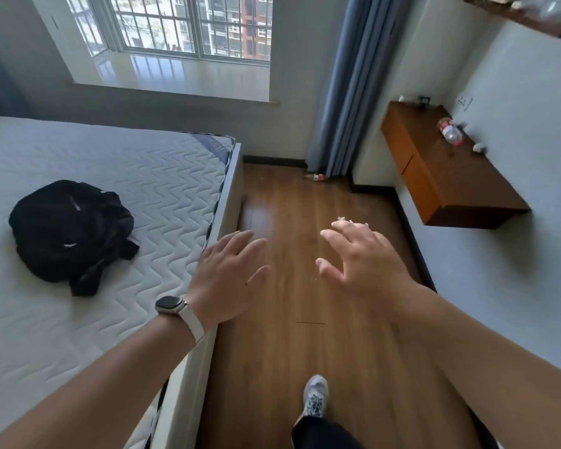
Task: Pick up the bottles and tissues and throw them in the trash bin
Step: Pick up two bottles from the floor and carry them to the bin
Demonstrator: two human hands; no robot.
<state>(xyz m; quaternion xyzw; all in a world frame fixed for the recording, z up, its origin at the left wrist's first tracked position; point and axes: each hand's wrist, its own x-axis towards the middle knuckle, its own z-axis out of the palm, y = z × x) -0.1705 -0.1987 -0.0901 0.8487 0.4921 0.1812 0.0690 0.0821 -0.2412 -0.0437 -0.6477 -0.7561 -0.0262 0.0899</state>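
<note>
1. Bag: black, lies on mattress, far left
2. Left hand, watch on wrist: fingers straight and spread, holds nothing, over the mattress edge
3. Floor bottle: lies on its side at foot of curtain
4. Tissue: white scrap on floor, mostly hidden behind right fingertips
5. Right hand: fingers spread, slightly bent, empty
6. Shelf bottle: lies on shelf, far right

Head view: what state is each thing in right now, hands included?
Left hand: open, empty.
Right hand: open, empty.
Shelf bottle: lying on its side on the wooden shelf.
Floor bottle: lying by the curtain.
Tissue: crumpled, partly hidden.
Backpack: slumped on the mattress.
</note>
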